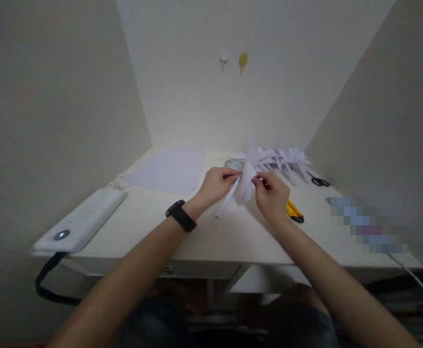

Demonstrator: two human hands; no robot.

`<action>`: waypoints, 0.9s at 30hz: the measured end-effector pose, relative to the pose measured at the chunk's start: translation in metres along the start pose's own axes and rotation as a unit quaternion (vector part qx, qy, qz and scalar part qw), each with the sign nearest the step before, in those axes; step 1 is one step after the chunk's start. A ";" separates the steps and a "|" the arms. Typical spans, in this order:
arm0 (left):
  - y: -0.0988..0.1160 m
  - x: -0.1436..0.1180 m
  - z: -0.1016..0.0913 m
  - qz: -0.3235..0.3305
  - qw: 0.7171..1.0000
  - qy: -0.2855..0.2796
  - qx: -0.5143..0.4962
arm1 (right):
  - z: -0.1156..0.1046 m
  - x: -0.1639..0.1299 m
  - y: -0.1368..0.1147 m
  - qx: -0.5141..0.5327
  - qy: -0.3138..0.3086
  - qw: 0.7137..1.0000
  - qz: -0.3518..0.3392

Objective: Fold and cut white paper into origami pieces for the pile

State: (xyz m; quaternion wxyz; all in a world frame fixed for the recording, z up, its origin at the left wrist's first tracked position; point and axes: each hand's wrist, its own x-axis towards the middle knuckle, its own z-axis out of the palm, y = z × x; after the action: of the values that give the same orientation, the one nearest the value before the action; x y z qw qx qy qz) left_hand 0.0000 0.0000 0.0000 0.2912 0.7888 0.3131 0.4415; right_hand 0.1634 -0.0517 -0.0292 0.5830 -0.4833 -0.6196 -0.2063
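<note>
Above the middle of the desk, a piece of thin white paper (246, 186) is held up between my two hands. A narrow white rolled stick (227, 199) slants down from it toward the lower left. My left hand (217, 184) pinches the paper where the stick meets it. On the other side, my right hand (273, 195) grips the paper's right edge between thumb and fingers. Behind the hands lies a pile of similar white paper pieces with sticks (287, 159). A roundish pale item (234, 164) is partly hidden behind my left fingers.
A large white sheet (171, 169) lies at the back left of the desk (153, 227). Nearer left is a white box-like device (82, 217) with a black strap. Right of my hands are a yellow-and-black cutter (294, 211), black-handled scissors (320, 181) and a blurred-out object (363, 224) with a cable.
</note>
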 end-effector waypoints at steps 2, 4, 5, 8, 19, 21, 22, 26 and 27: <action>0.000 -0.001 0.001 0.004 1.000 -0.009 -0.001 | -0.001 0.000 0.000 -0.010 -0.021 1.000 0.001; 0.000 -0.002 0.001 0.004 1.000 -0.016 -0.002 | -0.001 -0.001 -0.001 -0.016 -0.032 0.999 0.002; 0.001 -0.002 0.001 0.004 1.000 -0.020 -0.002 | -0.001 -0.001 -0.001 -0.017 -0.034 0.999 0.001; 0.005 -0.003 0.000 -0.011 1.000 -0.015 -0.008 | 0.000 -0.002 -0.002 -0.016 -0.027 0.999 0.000; 0.002 -0.002 0.004 0.001 1.000 0.001 -0.003 | 0.002 -0.004 0.000 -0.041 -0.028 0.998 0.032; 0.002 -0.002 0.003 0.006 1.000 0.002 0.000 | 0.002 -0.004 -0.001 -0.042 -0.030 0.998 0.030; 0.002 -0.002 0.003 0.006 1.000 0.002 -0.001 | 0.002 -0.004 -0.001 -0.043 -0.032 0.998 0.029; 0.002 -0.003 0.003 0.000 1.000 0.006 -0.007 | 0.001 -0.005 -0.001 -0.062 -0.042 0.997 0.020; 0.001 -0.003 0.004 0.000 1.000 0.007 -0.011 | 0.001 -0.006 -0.001 -0.066 -0.045 0.997 0.017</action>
State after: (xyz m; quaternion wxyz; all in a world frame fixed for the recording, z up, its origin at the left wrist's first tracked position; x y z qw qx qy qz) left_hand 0.0024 -0.0034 -0.0020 0.2975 0.7825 0.3107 0.4501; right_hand 0.1614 -0.0530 -0.0344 0.5250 -0.5402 -0.6216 -0.2150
